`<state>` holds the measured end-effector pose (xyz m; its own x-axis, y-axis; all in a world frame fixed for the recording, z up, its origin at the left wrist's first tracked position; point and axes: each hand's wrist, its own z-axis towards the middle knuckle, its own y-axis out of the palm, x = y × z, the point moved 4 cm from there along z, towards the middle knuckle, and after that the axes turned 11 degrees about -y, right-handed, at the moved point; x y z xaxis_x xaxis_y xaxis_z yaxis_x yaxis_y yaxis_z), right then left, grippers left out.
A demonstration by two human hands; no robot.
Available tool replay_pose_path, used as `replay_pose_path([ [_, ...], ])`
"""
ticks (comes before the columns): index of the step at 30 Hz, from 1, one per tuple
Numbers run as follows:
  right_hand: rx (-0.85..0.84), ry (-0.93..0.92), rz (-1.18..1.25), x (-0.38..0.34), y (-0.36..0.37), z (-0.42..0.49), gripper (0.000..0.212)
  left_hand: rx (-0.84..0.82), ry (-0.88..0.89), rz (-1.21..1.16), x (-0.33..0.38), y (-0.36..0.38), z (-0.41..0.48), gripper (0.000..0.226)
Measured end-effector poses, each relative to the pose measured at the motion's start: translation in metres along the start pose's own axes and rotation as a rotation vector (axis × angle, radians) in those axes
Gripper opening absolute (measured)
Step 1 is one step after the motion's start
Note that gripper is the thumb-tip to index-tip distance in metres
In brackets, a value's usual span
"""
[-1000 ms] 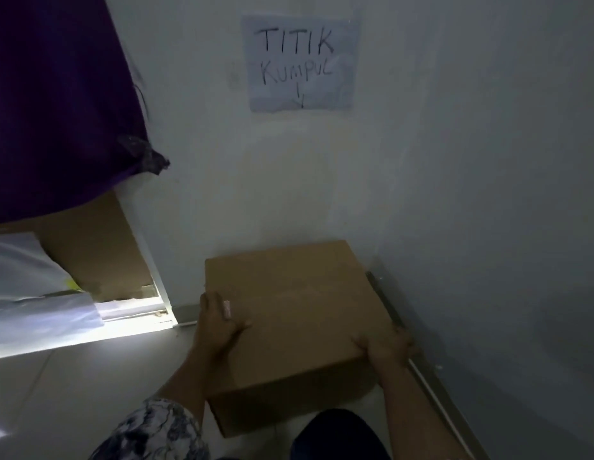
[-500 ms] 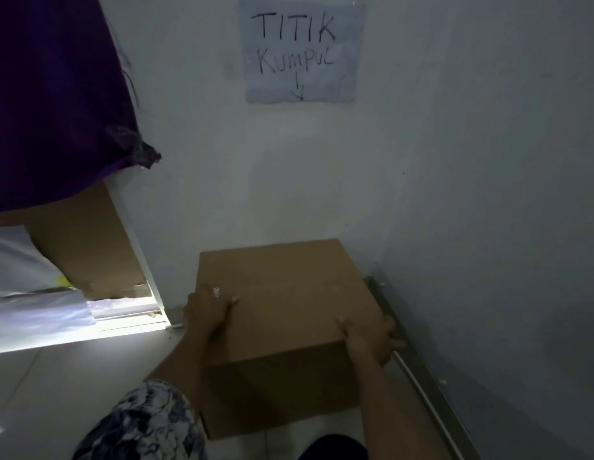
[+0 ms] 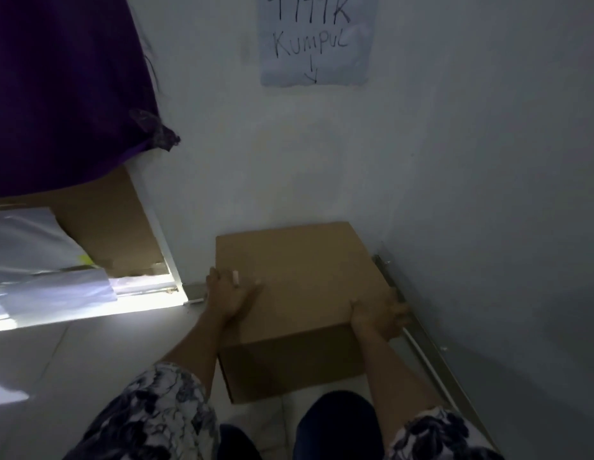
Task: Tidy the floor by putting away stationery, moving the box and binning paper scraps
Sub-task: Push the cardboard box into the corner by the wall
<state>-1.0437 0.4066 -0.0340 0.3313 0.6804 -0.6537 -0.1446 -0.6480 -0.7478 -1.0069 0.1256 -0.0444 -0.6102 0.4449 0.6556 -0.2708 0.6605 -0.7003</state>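
Cardboard box (image 3: 299, 277); L hand (image 3: 229, 293) grips left edge; R hand (image 3: 378, 313), right edge

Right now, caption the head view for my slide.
Left hand and right hand hold a cardboard box in the corner, under a handwritten sign.
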Motion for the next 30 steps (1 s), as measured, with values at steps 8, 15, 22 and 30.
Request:
replay_pose_path([
  [8, -0.069, -0.169, -0.112, -0.110, -0.089, -0.063, 0.076, -0.008, -0.191, 0.211, 0.009, -0.120, -0.074, 0.085],
  [15, -0.151, -0.281, -0.106, -0.212, -0.203, -0.150, 0.072, -0.052, -0.167, 0.283, 0.082, -0.251, -0.162, 0.078],
  [22, -0.072, -0.279, -0.109, -0.280, -0.297, -0.234, 0.066, -0.068, -0.081, 0.313, 0.124, -0.361, -0.237, 0.069],
  [30, -0.175, -0.377, -0.048, -0.287, -0.318, -0.337, 0.064, -0.032, -0.055, 0.268, 0.073, -0.423, -0.292, 0.067],
])
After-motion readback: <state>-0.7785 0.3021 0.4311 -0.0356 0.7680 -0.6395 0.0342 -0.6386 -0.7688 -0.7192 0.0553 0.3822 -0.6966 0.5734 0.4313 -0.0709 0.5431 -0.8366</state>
